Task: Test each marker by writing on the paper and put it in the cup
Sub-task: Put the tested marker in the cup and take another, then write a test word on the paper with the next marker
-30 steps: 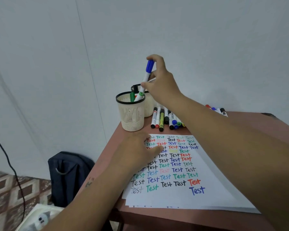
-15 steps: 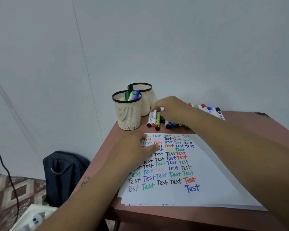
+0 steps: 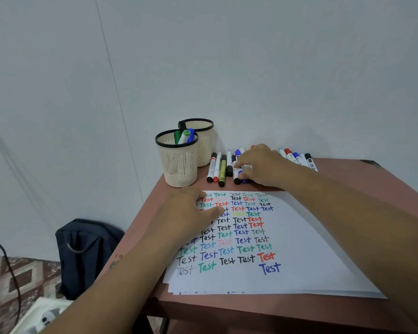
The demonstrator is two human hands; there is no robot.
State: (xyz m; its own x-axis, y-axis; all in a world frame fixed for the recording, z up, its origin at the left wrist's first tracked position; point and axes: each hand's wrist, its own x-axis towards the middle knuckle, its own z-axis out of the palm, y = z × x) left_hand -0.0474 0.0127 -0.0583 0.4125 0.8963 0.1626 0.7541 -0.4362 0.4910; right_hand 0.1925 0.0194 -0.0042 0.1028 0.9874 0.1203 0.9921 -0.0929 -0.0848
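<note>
Paper (image 3: 299,249) fills the lower centre of the head view, a smooth white stack of sheets on a matte reddish-brown table (image 3: 384,186), covered in rows of handwritten "Test" in black, red, green and blue. Left hand (image 3: 191,213) lies flat on the sheet's upper-left part, fingers straight, pressing it down. Right hand (image 3: 261,165) is up at centre right, over the row of markers (image 3: 217,168) — slim white barrels with coloured caps lying side by side along the table's far edge; its fingertips curl down onto a blue-capped marker (image 3: 238,173), though a firm pinch I cannot tell. Left of them stands the near cup (image 3: 177,165), a cream plastic cylinder with slotted mesh walls and a black rim, holding green- and blue-capped markers upright. Touching behind it, a second cup (image 3: 206,145) of the same make.
</note>
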